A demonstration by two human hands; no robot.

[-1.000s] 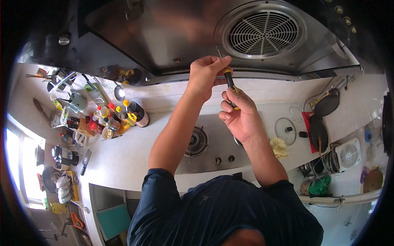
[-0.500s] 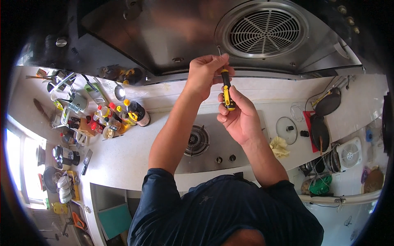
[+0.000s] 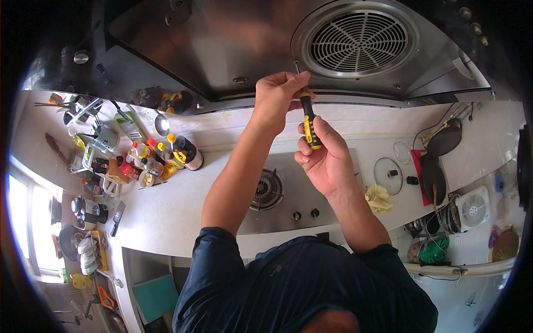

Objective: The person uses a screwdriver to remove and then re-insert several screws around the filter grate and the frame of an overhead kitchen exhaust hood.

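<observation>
screwdriver [image 3: 308,119] raised toward range hood [image 3: 233,50] (both hands gripping).

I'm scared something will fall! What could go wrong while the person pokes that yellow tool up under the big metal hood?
The screwdriver is held overhead by the right hand, with the left hand steadying its tip at the range hood. If it slips, the tip might jab the left fingers. A loosened screw, too small to see here, could drop onto the gas burner below.
</observation>
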